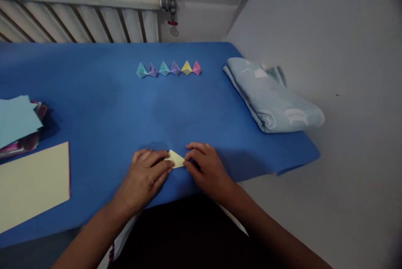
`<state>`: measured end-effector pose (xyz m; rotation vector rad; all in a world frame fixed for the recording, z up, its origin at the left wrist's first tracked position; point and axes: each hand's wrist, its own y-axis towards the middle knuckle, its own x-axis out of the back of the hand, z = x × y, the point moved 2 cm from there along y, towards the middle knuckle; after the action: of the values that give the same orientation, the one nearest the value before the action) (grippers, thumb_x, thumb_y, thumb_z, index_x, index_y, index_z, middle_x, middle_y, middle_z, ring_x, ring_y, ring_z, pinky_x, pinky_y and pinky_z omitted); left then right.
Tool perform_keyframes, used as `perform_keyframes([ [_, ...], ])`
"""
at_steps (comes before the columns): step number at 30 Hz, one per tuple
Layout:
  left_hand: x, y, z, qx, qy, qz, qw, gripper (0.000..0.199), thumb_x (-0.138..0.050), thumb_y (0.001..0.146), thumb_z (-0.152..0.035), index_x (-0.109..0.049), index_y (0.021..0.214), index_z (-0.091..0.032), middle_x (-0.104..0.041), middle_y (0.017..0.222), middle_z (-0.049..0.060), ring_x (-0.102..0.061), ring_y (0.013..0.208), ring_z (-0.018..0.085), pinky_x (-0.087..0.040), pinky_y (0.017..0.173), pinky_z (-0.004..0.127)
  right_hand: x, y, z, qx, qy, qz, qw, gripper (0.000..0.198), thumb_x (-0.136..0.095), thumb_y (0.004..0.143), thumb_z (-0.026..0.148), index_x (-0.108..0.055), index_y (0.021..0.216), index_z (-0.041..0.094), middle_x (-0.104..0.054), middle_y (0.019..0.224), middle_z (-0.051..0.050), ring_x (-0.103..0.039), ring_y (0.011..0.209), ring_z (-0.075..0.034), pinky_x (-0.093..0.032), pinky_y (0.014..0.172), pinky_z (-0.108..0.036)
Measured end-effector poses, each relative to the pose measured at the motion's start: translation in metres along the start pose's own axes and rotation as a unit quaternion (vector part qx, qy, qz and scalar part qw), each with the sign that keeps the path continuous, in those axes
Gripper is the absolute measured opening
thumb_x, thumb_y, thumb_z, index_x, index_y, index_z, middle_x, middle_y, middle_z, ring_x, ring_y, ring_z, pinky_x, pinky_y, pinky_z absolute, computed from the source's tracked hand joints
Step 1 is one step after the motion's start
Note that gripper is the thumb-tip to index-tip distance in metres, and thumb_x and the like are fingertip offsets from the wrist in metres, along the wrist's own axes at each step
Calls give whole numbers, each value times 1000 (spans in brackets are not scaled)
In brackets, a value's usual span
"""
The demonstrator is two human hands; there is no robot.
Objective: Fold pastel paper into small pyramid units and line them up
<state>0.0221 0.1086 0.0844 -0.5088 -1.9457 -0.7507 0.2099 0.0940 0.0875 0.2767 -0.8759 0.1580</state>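
A small folded piece of yellow paper (176, 160) lies close to the near edge of the blue table, between my two hands. My left hand (146, 170) presses its left part down with thumb and fingers, covering that end. At the paper's right corner, my right hand (205, 168) pinches the tip between thumb and fingers. A row of several small folded paper boats (164, 68), in blue, purple, yellow and pink, stands farther back on the table.
On the left are a large pale yellow sheet stack (37, 185) and blue paper sheets (19, 120) on a dark reddish pile. A folded light-blue cloth (273, 97) sits at the right edge by the wall. Behind the blue table (103, 106) are a radiator (78, 20) and pipes.
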Motion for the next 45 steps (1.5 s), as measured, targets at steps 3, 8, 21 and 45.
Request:
perform_keyframes([
  [3,1,0,0,6,-7,6,1000,20,-47,92,-24,-66,100,-25,-66,109,5,-59,94,20,-40,83,40,-1,0,0,-2,-3,-1,1000,7,-55,86,16,-61,85,20,-61,110,-6,-55,103,-19,-40,89,-37],
  [8,-1,-1,1,16,-9,15,1000,20,-46,92,-24,-64,100,-27,-65,110,4,-59,97,21,-39,85,42,-2,-1,1,-5,-12,1,1000,7,-55,86,17,-61,84,20,-61,111,-6,-55,101,-20,-39,89,-37],
  [21,-2,1,6,136,-83,21,987,19,-56,85,-26,-53,103,-23,-60,108,5,-59,91,20,-44,83,41,-2,-1,1,-8,-18,-4,1000,13,-57,84,16,-62,95,20,-61,113,-6,-55,102,-20,-39,90,-38],
  [45,3,18,-2,155,-42,67,985,19,-44,89,-24,-55,74,-19,-62,85,3,-57,78,17,-41,79,38,-3,0,2,-26,5,-15,1000,8,-54,85,17,-62,84,20,-61,111,-8,-55,101,-21,-39,88,-39],
])
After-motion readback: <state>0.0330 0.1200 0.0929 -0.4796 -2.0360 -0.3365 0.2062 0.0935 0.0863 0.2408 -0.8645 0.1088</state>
